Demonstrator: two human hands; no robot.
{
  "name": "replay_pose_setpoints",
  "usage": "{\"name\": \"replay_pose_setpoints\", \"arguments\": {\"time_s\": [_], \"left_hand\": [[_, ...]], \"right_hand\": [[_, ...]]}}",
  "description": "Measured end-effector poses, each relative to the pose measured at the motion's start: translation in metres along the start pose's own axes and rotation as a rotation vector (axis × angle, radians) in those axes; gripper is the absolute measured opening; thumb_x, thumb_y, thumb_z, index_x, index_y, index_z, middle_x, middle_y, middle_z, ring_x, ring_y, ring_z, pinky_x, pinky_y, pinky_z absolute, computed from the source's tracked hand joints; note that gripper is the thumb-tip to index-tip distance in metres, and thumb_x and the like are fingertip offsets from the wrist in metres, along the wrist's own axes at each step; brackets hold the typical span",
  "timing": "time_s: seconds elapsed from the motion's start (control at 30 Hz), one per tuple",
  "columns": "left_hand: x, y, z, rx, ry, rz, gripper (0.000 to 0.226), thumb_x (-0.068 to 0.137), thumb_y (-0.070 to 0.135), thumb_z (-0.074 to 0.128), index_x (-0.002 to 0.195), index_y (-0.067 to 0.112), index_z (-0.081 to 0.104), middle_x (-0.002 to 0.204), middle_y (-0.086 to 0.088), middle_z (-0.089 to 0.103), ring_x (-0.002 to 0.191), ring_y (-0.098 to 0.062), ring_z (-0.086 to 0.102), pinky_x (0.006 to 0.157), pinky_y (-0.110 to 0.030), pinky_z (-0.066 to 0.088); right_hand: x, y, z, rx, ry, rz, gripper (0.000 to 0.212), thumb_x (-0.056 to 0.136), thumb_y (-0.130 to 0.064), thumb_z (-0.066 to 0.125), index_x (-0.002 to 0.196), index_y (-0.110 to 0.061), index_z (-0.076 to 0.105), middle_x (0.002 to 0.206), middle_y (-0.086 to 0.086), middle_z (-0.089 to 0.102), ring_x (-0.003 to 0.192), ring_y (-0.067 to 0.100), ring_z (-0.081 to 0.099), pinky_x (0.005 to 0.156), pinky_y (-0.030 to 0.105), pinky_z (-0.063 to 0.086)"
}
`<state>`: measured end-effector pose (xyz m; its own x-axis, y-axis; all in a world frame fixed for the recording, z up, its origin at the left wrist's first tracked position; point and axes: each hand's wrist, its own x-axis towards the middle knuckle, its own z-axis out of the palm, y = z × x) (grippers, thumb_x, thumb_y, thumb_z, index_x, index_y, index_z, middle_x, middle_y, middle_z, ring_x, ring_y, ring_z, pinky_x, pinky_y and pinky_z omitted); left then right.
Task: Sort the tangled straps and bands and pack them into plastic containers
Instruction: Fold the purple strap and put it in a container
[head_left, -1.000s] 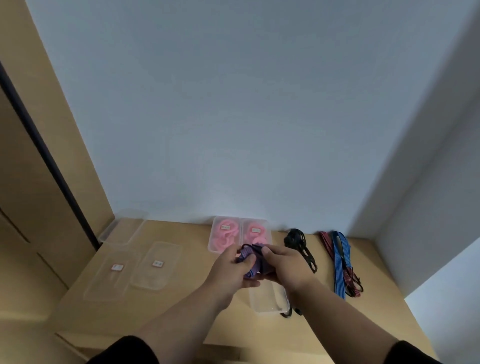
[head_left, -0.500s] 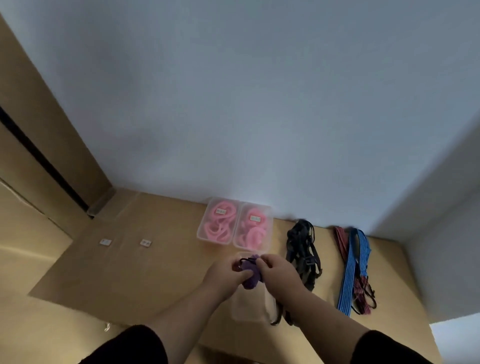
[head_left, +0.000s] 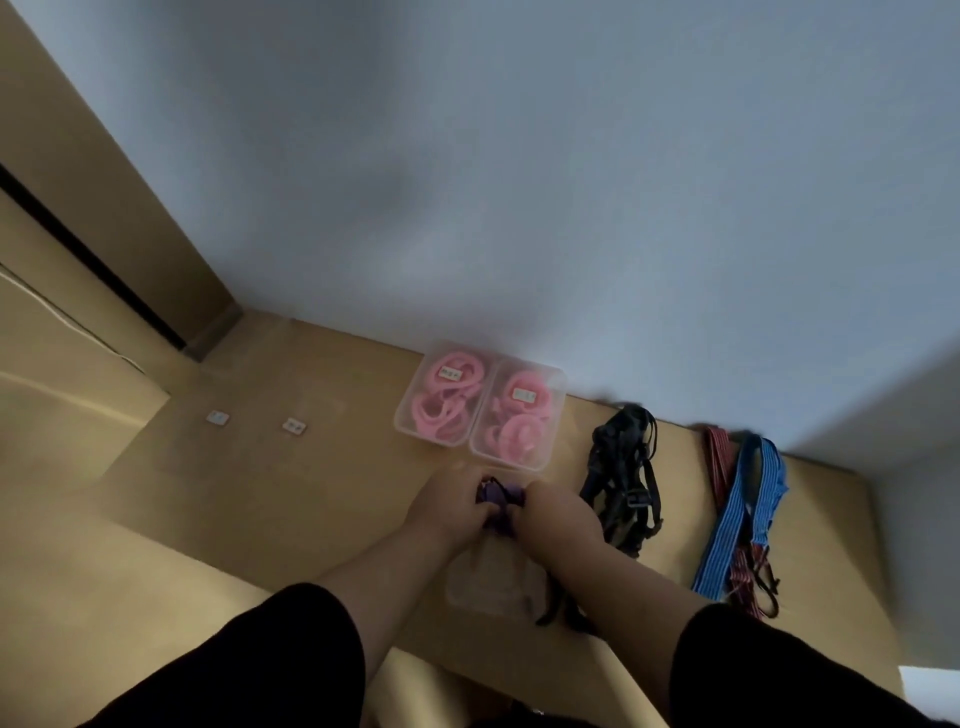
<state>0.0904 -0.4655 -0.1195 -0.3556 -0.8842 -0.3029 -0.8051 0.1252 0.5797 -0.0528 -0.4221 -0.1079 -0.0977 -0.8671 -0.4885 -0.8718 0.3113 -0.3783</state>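
Observation:
A bunched purple band (head_left: 497, 500) sits between my two hands, above an open clear plastic container (head_left: 491, 577) on the wooden table. My left hand (head_left: 448, 506) grips the band from the left and my right hand (head_left: 558, 514) grips it from the right. Behind them, two clear containers (head_left: 545, 382) stand side by side against the wall, both filled with coiled pink bands (head_left: 449, 400).
A tangle of black straps (head_left: 626, 478) lies right of my hands. Farther right lie blue (head_left: 743, 514) and red (head_left: 719, 449) striped bungee cords. Two clear lids with small white labels (head_left: 293, 426) lie flat at the left. The table's front edge (head_left: 208, 561) runs close below my arms.
The camera has tilted down and the view is closer. My hands have lowered the purple band toward the open container and kept it bunched between them.

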Motion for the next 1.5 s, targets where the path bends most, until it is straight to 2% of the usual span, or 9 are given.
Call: {"name": "replay_pose_setpoints", "arguments": {"time_s": [0.23, 0.4, 0.5, 0.8, 0.97, 1.17, 1.33, 1.4, 1.5], "left_hand": [[0.014, -0.009, 0.010, -0.002, 0.068, -0.091, 0.043, 0.081, 0.027, 0.076, 0.115, 0.010, 0.056, 0.121, -0.009, 0.051, 0.108, -0.028, 0.056, 0.086, -0.035, 0.045], [0.013, -0.008, 0.016, 0.075, 0.103, -0.134, 0.041, 0.085, 0.037, 0.072, 0.113, 0.013, 0.053, 0.118, -0.007, 0.051, 0.105, -0.029, 0.056, 0.079, -0.037, 0.045], [0.011, -0.007, 0.018, 0.136, 0.117, -0.112, 0.036, 0.086, 0.038, 0.069, 0.107, 0.013, 0.054, 0.117, -0.007, 0.051, 0.107, -0.029, 0.053, 0.083, -0.042, 0.048], [0.013, 0.032, 0.008, 0.221, 0.217, 0.195, 0.027, 0.090, 0.030, 0.049, 0.091, 0.007, 0.063, 0.097, -0.011, 0.060, 0.091, -0.031, 0.056, 0.074, -0.038, 0.044], [0.016, 0.087, 0.024, 0.179, 0.097, 0.430, 0.029, 0.098, 0.020, 0.048, 0.119, 0.006, 0.063, 0.119, -0.007, 0.060, 0.112, -0.021, 0.049, 0.101, -0.034, 0.039], [0.007, 0.149, 0.074, 0.175, -0.093, 0.550, 0.035, 0.098, 0.021, 0.051, 0.129, 0.008, 0.062, 0.127, -0.004, 0.060, 0.119, -0.016, 0.052, 0.106, -0.021, 0.036], [-0.001, 0.183, 0.117, 0.257, -0.355, 0.374, 0.016, 0.100, 0.020, 0.049, 0.104, 0.014, 0.064, 0.113, -0.005, 0.062, 0.100, -0.018, 0.053, 0.095, -0.033, 0.046], [-0.001, 0.189, 0.130, 0.231, -0.401, 0.234, 0.016, 0.098, 0.024, 0.053, 0.083, 0.027, 0.052, 0.095, 0.002, 0.056, 0.092, -0.015, 0.051, 0.090, -0.033, 0.048], [0.000, 0.192, 0.149, 0.118, -0.448, 0.045, 0.014, 0.093, 0.029, 0.062, 0.094, 0.019, 0.052, 0.093, 0.000, 0.058, 0.086, -0.016, 0.055, 0.083, -0.033, 0.051]], "right_hand": [[0.008, 0.009, 0.015, 0.087, 0.068, -0.057, 0.024, 0.097, -0.039, 0.054, 0.121, -0.035, 0.055, 0.077, -0.015, 0.047, 0.074, 0.012, 0.053, 0.062, 0.029, 0.043], [0.005, 0.021, 0.023, 0.095, 0.142, -0.081, 0.033, 0.097, -0.035, 0.050, 0.130, -0.034, 0.050, 0.095, -0.008, 0.059, 0.083, 0.017, 0.058, 0.064, 0.031, 0.041], [0.006, 0.025, 0.020, 0.111, 0.169, -0.116, 0.030, 0.099, -0.032, 0.049, 0.127, -0.028, 0.056, 0.113, -0.004, 0.063, 0.098, 0.021, 0.062, 0.070, 0.032, 0.045], [-0.011, 0.057, -0.007, 0.161, 0.367, -0.118, 0.027, 0.098, -0.026, 0.047, 0.108, -0.015, 0.069, 0.098, 0.002, 0.069, 0.096, 0.022, 0.062, 0.077, 0.039, 0.053], [-0.034, 0.098, -0.028, 0.232, 0.482, -0.024, 0.022, 0.095, -0.022, 0.051, 0.101, -0.016, 0.071, 0.091, 0.001, 0.069, 0.087, 0.021, 0.063, 0.070, 0.036, 0.052], [-0.066, 0.175, -0.033, 0.276, 0.468, 0.279, 0.022, 0.093, -0.022, 0.049, 0.095, -0.017, 0.069, 0.090, 0.003, 0.069, 0.084, 0.023, 0.065, 0.070, 0.036, 0.054], [-0.087, 0.228, -0.034, 0.302, 0.365, 0.513, 0.021, 0.091, -0.019, 0.047, 0.078, -0.018, 0.064, 0.078, 0.002, 0.064, 0.066, 0.016, 0.059, 0.052, 0.028, 0.044], [-0.089, 0.244, -0.032, 0.337, 0.358, 0.562, 0.023, 0.095, -0.024, 0.047, 0.097, -0.016, 0.069, 0.097, 0.006, 0.068, 0.082, 0.021, 0.063, 0.061, 0.028, 0.044], [-0.089, 0.258, -0.028, 0.390, 0.352, 0.596, 0.034, 0.098, -0.030, 0.046, 0.125, -0.017, 0.063, 0.120, 0.006, 0.065, 0.104, 0.024, 0.061, 0.073, 0.027, 0.040]]}}
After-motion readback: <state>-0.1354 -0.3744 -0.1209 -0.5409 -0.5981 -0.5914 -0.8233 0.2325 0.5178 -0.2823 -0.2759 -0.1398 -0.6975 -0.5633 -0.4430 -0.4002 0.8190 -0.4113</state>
